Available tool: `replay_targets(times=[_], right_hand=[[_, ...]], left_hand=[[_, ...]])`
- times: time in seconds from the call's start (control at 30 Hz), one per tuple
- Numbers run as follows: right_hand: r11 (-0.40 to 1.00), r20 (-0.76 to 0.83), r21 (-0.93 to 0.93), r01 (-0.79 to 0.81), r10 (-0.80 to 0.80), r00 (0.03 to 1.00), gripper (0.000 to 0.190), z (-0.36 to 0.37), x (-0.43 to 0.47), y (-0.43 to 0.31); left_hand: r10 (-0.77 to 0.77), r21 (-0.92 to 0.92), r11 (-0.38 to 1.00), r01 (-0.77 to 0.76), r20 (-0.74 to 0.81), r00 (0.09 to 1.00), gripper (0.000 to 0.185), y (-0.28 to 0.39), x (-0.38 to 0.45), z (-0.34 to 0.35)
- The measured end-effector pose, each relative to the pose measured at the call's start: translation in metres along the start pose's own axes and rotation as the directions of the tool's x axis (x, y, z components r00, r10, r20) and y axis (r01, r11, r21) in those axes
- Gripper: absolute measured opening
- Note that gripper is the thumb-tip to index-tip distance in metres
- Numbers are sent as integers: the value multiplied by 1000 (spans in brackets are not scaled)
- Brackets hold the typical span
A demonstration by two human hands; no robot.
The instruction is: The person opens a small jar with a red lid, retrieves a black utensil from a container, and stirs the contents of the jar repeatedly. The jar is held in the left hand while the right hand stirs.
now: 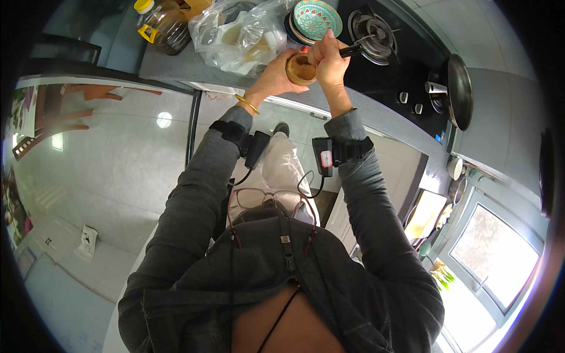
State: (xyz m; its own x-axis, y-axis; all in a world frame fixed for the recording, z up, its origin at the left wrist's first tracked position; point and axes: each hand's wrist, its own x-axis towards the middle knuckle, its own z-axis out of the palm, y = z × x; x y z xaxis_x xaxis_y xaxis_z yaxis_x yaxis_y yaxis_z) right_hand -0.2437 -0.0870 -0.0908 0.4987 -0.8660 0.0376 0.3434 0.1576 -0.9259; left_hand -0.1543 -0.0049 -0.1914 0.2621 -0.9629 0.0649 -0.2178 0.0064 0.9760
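Observation:
My left hand (273, 76) is wrapped around a small open jar (300, 78), tilted so its mouth faces up toward me. Brown paste coats the inside of the jar. My right hand (329, 64) grips a utensil with a black handle (351, 50) that sticks out to the right. Its other end is hidden by my fingers, which are at the jar's rim. Just beyond my right hand, a turquoise patterned bowl (315, 20) rests on other stacked dishes. A clear plastic bag (240, 39) with pale contents lies on the counter beyond my left hand.
A large oil bottle (163, 28) with a yellow cap stands at the left on the grey counter (165, 66). To the right is a black gas hob (375, 81) with a burner (373, 35) close to the utensil handle. A dark frying pan (459, 92) sits farther right.

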Motion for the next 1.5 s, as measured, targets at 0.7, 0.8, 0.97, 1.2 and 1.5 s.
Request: replay_targets(times=[0.7, 0.8, 0.97, 1.2, 1.5], right_hand=[[998, 186, 52, 41, -50, 981, 49, 0, 7, -5], [997, 127, -61, 42, -34, 991, 46, -4, 8, 3], [999, 34, -31, -9, 10, 999, 48, -13, -1, -1], [982, -61, -157, -104, 95, 994, 48, 4, -8, -2], [990, 91, 80, -112, 105, 990, 42, -14, -1, 1]], left_hand=[[7, -63, 998, -6, 15, 1000, 88, -3, 1, 2], [41, -47, 998, -40, 18, 999, 88, -4, 1, 2], [58, 7, 998, -58, 18, 998, 88, -1, 2, 1], [-25, -89, 996, 28, 32, 999, 89, 2, 2, 2], [94, 76, 994, -83, -154, 984, 97, 11, -9, 6]])
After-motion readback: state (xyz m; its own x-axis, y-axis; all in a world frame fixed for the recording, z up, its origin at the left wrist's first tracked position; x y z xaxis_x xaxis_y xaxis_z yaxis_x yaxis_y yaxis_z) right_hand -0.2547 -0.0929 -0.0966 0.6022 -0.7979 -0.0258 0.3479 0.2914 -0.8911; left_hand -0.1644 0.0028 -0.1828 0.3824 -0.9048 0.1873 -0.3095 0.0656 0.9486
